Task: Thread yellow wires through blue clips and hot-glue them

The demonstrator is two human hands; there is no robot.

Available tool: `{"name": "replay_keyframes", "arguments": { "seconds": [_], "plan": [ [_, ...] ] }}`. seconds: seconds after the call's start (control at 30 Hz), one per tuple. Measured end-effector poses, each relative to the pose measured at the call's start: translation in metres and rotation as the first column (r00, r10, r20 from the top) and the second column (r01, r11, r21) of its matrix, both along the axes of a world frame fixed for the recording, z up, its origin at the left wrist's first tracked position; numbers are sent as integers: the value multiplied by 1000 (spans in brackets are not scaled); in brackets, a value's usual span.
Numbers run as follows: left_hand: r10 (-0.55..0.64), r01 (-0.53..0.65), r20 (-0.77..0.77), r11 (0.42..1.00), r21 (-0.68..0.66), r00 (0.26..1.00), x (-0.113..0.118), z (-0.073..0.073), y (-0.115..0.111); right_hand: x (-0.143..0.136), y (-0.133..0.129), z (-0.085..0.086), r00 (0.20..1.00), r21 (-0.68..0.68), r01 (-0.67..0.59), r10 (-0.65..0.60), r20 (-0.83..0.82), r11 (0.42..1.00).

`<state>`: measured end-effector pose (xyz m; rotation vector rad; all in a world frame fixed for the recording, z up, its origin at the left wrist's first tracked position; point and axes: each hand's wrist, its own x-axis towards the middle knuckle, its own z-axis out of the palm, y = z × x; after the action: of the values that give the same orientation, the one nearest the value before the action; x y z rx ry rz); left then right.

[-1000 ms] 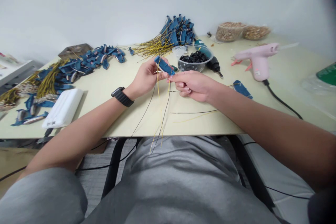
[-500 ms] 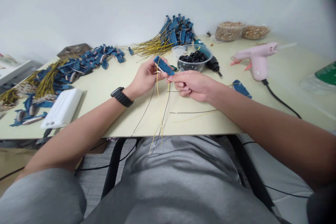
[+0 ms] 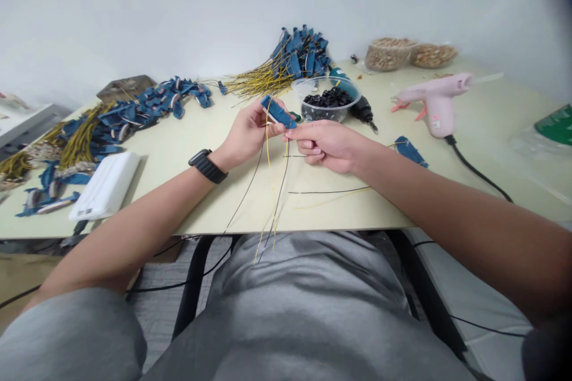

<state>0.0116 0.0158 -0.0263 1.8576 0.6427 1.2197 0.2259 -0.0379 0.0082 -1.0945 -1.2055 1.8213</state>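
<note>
I count two hands (image 3: 245,134) on one blue piece (image 3: 277,114), one watch (image 3: 208,165), one glue gun (image 3: 440,110), one tub (image 3: 348,109) of black bits (image 3: 329,97), two tan-filled containers (image 3: 386,58) near the table's (image 3: 210,202) far right corner.

**Small, oblong, fabric-like blue piece (image 3: 279,113) held aslant above the desk (image 3: 210,196)**

The blue piece slopes from its higher left end to its lower right end, a pale edge showing along its underside. The left hand (image 3: 245,136) grips it from the left, and the right hand (image 3: 333,146) has its fingertips closed at the lower right end. Thin yellow strands (image 3: 267,146) and thin black strands (image 3: 280,190) hang from it. One black strand slants left, ending about at the desk's front edge; other tips, yellow and black, reach past that edge, around its middle.
</note>
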Motion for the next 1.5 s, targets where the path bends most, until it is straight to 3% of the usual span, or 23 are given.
{"name": "replay_keyframes", "arguments": {
  "seconds": [0.6,0.97,1.5],
  "plan": [
    [-41,43,30,997,-65,999,0,-4,1,0,-2,4,1000,-10,10,-10,-3,1000],
    [-85,86,-21,995,48,996,-7,-13,13,-2,-2,6,1000,-16,10,-11,-14,1000],
    [-109,112,-36,989,100,993,-7,-10,13,0,-1,5,1000,-23,-3,2,-16,1000]
  ]
}}
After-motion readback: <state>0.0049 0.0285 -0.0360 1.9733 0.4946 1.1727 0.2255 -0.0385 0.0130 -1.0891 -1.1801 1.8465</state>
